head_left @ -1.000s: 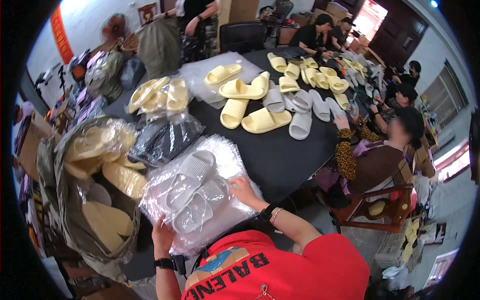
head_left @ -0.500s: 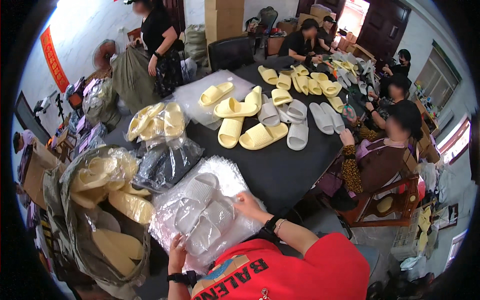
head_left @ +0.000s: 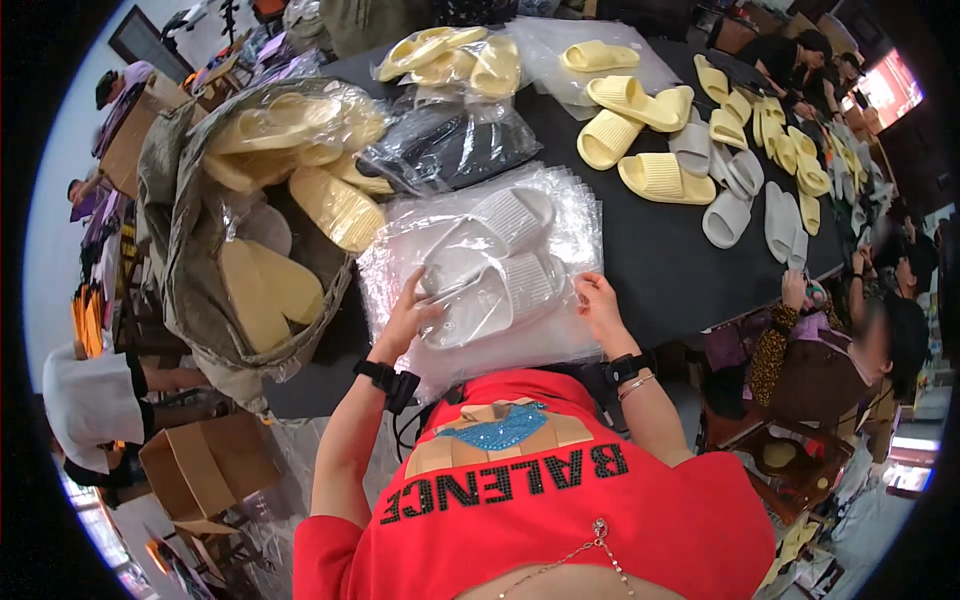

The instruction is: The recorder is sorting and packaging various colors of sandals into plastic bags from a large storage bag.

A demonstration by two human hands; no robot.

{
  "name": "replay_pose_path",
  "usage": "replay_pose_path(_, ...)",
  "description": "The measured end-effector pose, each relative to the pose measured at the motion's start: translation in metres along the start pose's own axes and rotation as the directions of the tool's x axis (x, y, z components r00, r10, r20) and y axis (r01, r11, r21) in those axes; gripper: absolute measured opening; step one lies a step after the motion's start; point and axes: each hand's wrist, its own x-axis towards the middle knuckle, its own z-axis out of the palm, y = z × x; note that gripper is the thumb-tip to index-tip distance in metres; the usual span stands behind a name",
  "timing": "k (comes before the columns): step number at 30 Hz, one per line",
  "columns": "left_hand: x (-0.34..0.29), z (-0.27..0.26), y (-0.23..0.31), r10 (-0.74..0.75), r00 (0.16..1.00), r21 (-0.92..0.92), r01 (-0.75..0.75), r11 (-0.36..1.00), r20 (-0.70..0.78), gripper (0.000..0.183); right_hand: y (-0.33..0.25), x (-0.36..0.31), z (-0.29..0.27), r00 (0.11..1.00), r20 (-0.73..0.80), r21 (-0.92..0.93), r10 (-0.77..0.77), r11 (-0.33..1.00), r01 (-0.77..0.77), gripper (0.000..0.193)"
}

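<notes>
A pair of light grey slippers (head_left: 490, 270) lies inside a clear plastic bag, flat on a stack of clear plastic bags (head_left: 575, 335) at the table's near edge. At the bag's left end, my left hand (head_left: 400, 322) has its fingers closed on the plastic, close to the heel of the nearer slipper. My right hand (head_left: 600, 305) is across from it, fingers curled in a pinch at the bag's right edge. The thin film between these fingertips is hard to make out.
To the left stands an open grey-green sack (head_left: 170, 190) with bagged yellow slippers. Beyond the stack lie a bagged dark item (head_left: 450, 145) and bagged yellow slippers (head_left: 450, 60). Loose yellow slippers (head_left: 665, 178) and grey slippers (head_left: 728, 218) spread across the black table (head_left: 670, 260). Co-workers sit at right.
My view has swung down and to the right. My right hand has moved from over the bagged slippers to the bag's right edge; my left stays at the left end.
</notes>
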Motion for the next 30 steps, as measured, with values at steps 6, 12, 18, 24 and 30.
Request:
replay_pose_path(6,0.017,0.014,-0.018,0.037,0.991,-0.106,-0.051,0.993,-0.13,0.083,0.002,0.009,-0.007,0.993,0.089,-0.027,0.073,0.997,-0.07,0.016)
replay_pose_path(12,0.024,0.009,-0.006,-0.125,0.992,-0.398,0.116,0.91,0.004,0.076,0.005,0.011,-0.005,0.988,0.138,-0.187,0.063,0.982,-0.037,0.015)
replay_pose_path(18,0.021,0.001,-0.014,-0.045,0.998,-0.364,0.028,0.931,-0.04,0.056,0.007,0.007,-0.015,0.998,-0.009,-0.054,-0.06,0.997,0.059,0.015)
replay_pose_path(24,0.001,-0.047,-0.038,-0.079,0.997,-0.52,0.076,0.851,0.016,0.058,-0.001,0.005,-0.047,0.982,-0.055,-0.267,-0.179,0.951,0.158,0.023)
replay_pose_path(30,0.005,-0.027,-0.016,-0.018,0.998,-0.296,-0.001,0.955,-0.059,0.072,-0.003,0.005,-0.034,0.959,0.022,-0.516,-0.283,0.818,0.253,0.046)
